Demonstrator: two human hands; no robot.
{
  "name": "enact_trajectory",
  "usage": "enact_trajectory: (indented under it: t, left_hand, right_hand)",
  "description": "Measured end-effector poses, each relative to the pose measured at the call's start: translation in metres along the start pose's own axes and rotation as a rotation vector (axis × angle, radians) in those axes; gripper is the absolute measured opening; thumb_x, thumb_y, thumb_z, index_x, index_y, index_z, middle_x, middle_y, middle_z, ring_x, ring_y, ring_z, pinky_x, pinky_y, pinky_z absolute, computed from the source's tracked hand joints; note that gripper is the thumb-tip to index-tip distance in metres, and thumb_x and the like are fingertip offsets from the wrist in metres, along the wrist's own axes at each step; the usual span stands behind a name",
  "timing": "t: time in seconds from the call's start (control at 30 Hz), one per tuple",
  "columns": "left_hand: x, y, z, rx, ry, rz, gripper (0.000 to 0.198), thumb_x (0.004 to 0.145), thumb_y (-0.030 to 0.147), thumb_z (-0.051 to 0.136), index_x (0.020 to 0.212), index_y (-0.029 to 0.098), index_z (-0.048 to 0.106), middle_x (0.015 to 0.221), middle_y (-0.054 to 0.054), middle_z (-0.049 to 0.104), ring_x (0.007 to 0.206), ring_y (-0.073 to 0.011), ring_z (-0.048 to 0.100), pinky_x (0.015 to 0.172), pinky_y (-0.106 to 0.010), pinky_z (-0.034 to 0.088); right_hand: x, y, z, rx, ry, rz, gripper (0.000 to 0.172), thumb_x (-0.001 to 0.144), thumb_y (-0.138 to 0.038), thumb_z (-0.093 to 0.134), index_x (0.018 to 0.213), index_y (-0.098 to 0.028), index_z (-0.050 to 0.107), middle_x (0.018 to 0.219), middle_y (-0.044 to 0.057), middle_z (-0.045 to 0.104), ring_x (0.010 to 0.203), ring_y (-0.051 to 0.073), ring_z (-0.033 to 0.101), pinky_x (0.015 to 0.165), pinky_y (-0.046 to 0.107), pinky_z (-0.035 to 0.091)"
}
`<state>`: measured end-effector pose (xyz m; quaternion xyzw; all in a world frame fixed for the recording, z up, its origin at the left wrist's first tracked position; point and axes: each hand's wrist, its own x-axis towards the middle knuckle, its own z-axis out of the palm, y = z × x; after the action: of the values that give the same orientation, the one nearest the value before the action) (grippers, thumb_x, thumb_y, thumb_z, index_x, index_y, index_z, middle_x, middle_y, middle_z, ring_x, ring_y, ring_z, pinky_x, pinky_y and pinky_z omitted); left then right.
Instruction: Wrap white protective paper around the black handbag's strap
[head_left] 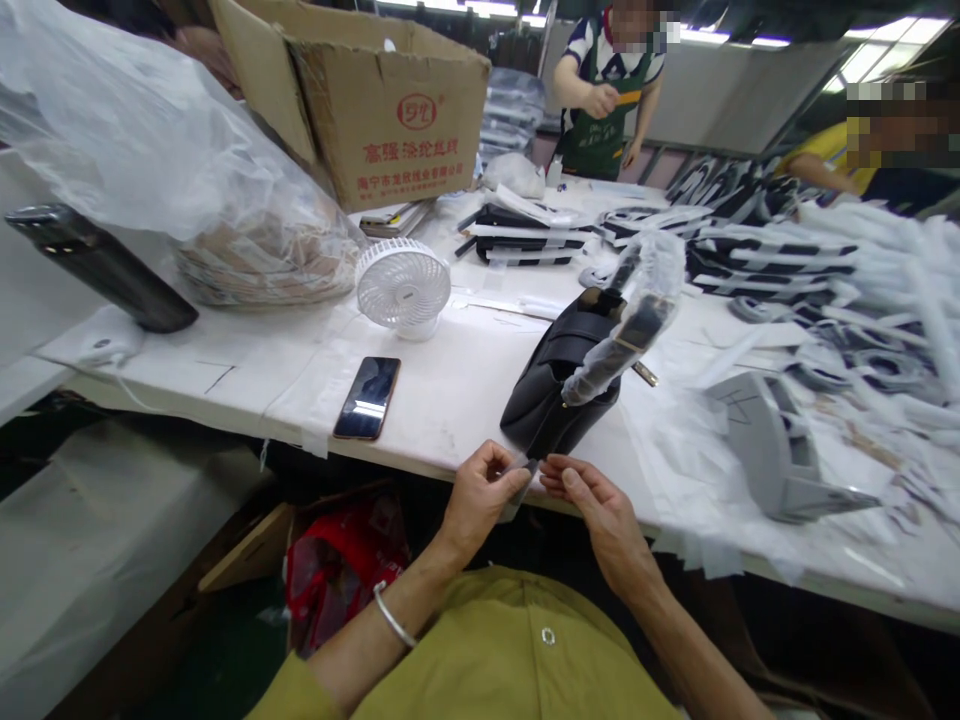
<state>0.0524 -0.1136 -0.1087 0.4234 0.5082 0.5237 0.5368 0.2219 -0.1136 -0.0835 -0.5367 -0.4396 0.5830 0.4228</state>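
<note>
My left hand (480,495) is closed in a pinch, thumb against finger, on a small piece of clear plastic film (514,505) at the table's front edge. Just to its right is my right hand (600,510), its fingers stretched out and apart from the thumb, with nothing plainly held. Beyond both hands a black handbag (559,365) stands on the table, its near lower end close to my fingertips. Its handle (626,325) is wrapped in clear plastic, and a metal clasp end (645,374) sticks out on the right.
Left of the bag lie a phone (367,398) and a white fan (403,285). Farther left are a dark bottle (105,268) and a large plastic bag (187,160) before a cardboard box (397,120). A grey stand (772,450) and wrapped straps (780,265) lie right. Co-workers (607,100) stand behind.
</note>
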Motion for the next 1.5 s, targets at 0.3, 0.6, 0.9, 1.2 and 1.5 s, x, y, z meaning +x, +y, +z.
enact_trajectory:
  t: [0.3, 0.6, 0.9, 1.2, 1.5]
  left_hand:
    - [0.016, 0.019, -0.002, -0.047, -0.08, -0.028, 0.017, 0.08, 0.032, 0.067, 0.075, 0.017, 0.063, 0.076, -0.002, 0.063, 0.072, -0.0141, 0.056, 0.069, -0.024, 0.045]
    - [0.048, 0.058, 0.025, 0.144, 0.061, 0.236, 0.013, 0.086, 0.028, 0.062, 0.077, 0.019, 0.06, 0.072, 0.002, 0.058, 0.071, -0.0137, 0.056, 0.07, -0.024, 0.046]
    - [0.049, 0.059, 0.03, -0.094, 0.077, 0.152, 0.015, 0.085, 0.031, 0.064, 0.091, 0.02, 0.056, 0.075, 0.004, 0.057, 0.068, -0.0106, 0.055, 0.063, -0.02, 0.044]
    - [0.043, 0.05, 0.009, 0.113, -0.052, 0.153, 0.026, 0.085, 0.036, 0.063, 0.07, 0.018, 0.053, 0.062, 0.006, 0.05, 0.057, -0.009, 0.047, 0.055, -0.02, 0.039]
    - [0.027, 0.046, 0.023, 0.794, 0.159, 0.787, 0.014, 0.093, 0.015, 0.05, 0.085, 0.017, 0.061, 0.074, -0.001, 0.062, 0.066, -0.0127, 0.059, 0.062, -0.022, 0.046]
  right_hand:
    - [0.003, 0.002, -0.011, -0.024, -0.041, 0.059, 0.049, 0.075, -0.059, 0.072, 0.101, -0.018, 0.075, 0.102, 0.012, 0.076, 0.101, 0.03, 0.069, 0.099, 0.046, 0.049]
    - [0.013, -0.006, 0.001, 0.013, -0.04, 0.047, 0.048, 0.072, -0.057, 0.076, 0.098, -0.016, 0.077, 0.096, 0.012, 0.077, 0.094, 0.03, 0.072, 0.094, 0.047, 0.052]
    - [0.028, -0.034, 0.019, 0.159, 0.056, -0.005, 0.037, 0.07, -0.048, 0.081, 0.088, -0.016, 0.077, 0.084, 0.006, 0.077, 0.075, 0.022, 0.071, 0.079, 0.039, 0.058]
    - [0.032, -0.038, 0.033, 0.19, 0.103, -0.037, 0.035, 0.065, -0.046, 0.084, 0.08, -0.015, 0.076, 0.07, 0.003, 0.073, 0.061, 0.016, 0.066, 0.06, 0.027, 0.057]
    - [0.033, -0.041, 0.03, -0.033, 0.208, -0.165, 0.035, 0.071, -0.049, 0.078, 0.075, -0.015, 0.074, 0.061, 0.002, 0.069, 0.053, 0.014, 0.062, 0.052, 0.025, 0.054]
